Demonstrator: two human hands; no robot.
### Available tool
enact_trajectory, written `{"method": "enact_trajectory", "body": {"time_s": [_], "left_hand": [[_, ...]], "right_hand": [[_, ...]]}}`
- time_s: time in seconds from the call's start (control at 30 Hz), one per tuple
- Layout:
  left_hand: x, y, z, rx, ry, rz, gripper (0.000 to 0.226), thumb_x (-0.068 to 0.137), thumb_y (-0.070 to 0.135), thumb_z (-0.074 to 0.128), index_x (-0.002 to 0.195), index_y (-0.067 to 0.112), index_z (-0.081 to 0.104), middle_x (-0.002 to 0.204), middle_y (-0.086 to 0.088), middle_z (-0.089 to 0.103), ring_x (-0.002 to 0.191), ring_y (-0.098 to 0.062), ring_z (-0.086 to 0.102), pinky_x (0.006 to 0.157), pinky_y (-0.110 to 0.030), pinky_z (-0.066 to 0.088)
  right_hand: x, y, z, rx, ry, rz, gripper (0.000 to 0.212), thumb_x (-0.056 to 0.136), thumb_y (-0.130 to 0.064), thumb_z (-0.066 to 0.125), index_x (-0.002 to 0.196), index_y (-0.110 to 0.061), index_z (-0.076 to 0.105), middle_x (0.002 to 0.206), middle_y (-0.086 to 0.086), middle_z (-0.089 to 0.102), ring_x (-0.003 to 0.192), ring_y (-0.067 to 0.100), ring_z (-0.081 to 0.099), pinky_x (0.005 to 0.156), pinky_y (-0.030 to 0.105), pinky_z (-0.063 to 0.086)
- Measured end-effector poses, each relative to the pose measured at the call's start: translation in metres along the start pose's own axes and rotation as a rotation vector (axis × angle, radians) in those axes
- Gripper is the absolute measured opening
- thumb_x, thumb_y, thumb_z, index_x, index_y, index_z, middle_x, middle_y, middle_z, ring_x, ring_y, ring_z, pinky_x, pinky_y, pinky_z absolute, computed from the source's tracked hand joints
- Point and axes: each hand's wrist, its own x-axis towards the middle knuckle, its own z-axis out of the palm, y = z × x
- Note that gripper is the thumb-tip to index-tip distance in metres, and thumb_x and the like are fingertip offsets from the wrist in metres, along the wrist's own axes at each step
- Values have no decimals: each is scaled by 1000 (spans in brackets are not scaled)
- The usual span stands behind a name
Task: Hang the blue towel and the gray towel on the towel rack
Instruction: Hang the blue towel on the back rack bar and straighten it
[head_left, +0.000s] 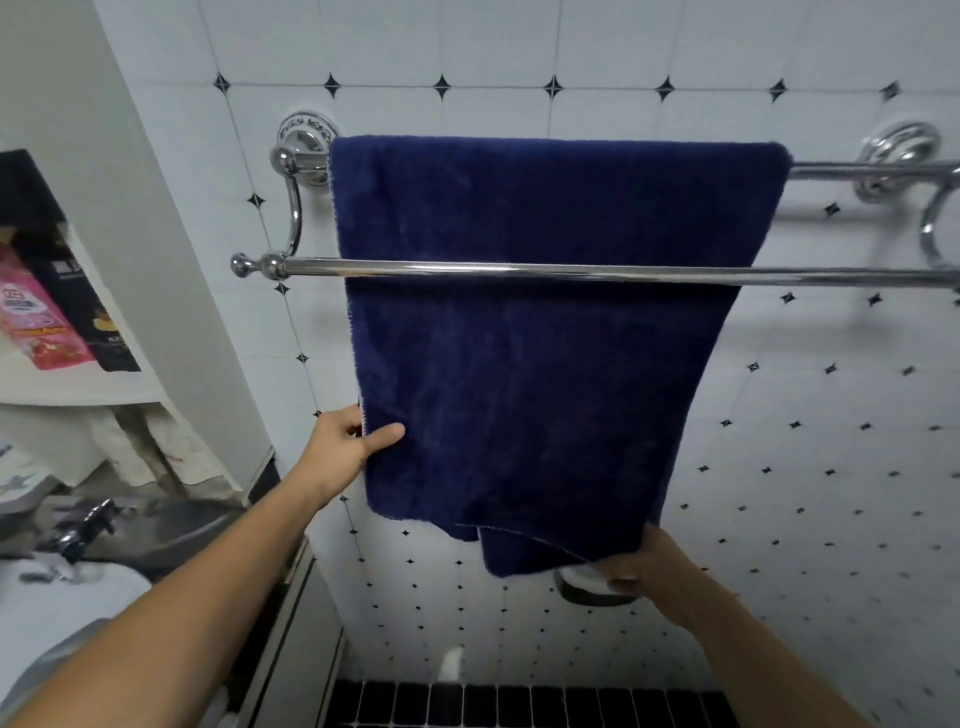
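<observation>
The dark blue plush towel (545, 364) drapes the rear bar of the chrome two-bar towel rack (467, 268), nearer its left end. The left hand (345, 441) pinches its left edge and the right hand (657, 571) grips its bottom corner, likely straightening it. Next: release, then fetch the unseen gray towel.

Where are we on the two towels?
Done: blue towel draped over the rear bar of the towel rack. In hand: left hand pinches its left edge, right hand grips its bottom corner, probably straightening. Left: gray towel, not in view.
</observation>
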Motion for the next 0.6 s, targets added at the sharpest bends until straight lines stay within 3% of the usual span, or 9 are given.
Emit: {"method": "enact_trajectory", "body": {"time_s": [0.1,0.17,0.23,0.37,0.47,0.53,0.6], "left_hand": [[-8,-9,-10,8,-23,8,5,77,22,80,82,20,79,92,5,78,81,-7,73,62,-14,54],[-11,-18,-21,34,-11,16,19,73,31,79,85,16,79,95,4,78,84,-8,72,66,-14,54],[-12,-26,-29,52,11,11,32,71,39,78,88,12,78,94,-3,78,85,-13,73,72,-19,54],[-15,-27,-30,-5,5,-38,33,73,47,75,77,15,79,84,-2,78,80,-13,74,68,-14,52],[-19,-25,-28,-50,-8,-87,43,70,57,75,68,15,77,80,-6,78,73,-15,73,71,-24,52],[-21,-23,-28,-92,-40,-133,49,68,60,76,79,13,80,90,-11,78,82,-21,75,78,-32,52],[-25,-21,-29,-94,-85,-165,50,73,60,73,92,14,80,98,-11,77,91,-23,74,84,-37,51]], "right_hand": [[-1,17,14,103,91,8,40,76,0,78,112,-9,63,95,13,67,83,29,63,63,36,52],[1,23,15,331,140,-8,25,82,3,71,105,0,61,76,13,61,68,26,58,58,35,48],[1,27,15,573,166,-18,19,87,2,65,105,-3,61,84,12,64,76,27,62,67,39,52],[1,27,18,843,115,-124,27,96,-6,56,121,-16,55,119,7,67,109,26,65,84,42,54],[-3,23,26,629,161,-152,33,91,11,52,121,-4,52,115,14,63,95,21,66,77,32,57],[-8,22,31,441,218,-169,41,87,13,56,123,-5,54,109,10,64,90,20,66,73,29,59],[-10,22,33,310,219,-242,50,87,8,59,132,-16,56,126,10,61,110,27,63,95,40,54]]}}
